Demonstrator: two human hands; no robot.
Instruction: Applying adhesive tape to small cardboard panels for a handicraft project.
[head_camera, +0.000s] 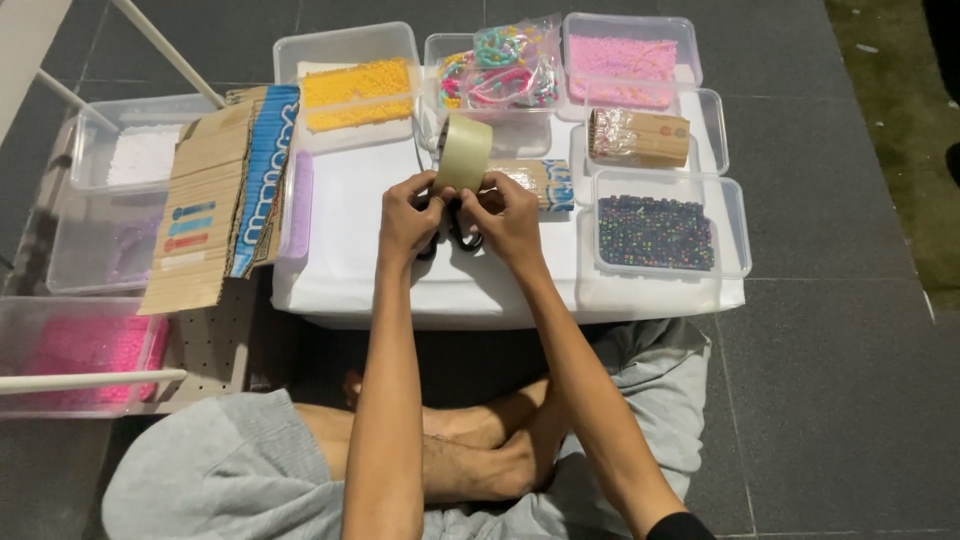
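Crossed bare legs in grey shorts (420, 460) sit closest, forearms reaching to twelve o'clock. Both hands meet on a roll of clear pale-yellow packing tape (463, 152) standing on edge above the low white table (350, 270): left hand (408, 215) and right hand (512, 218) pinch its lower rim, fingers curled together. Black-handled scissors (452, 236) lie beneath. At three o'clock, a clear plastic tub of dark multicoloured beads (655, 232); at nine, folded brown corrugated cardboard (205, 205).

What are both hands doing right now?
Left hand: closed on the roll of clear tape, from its left side.
Right hand: closed on the same roll, right side.
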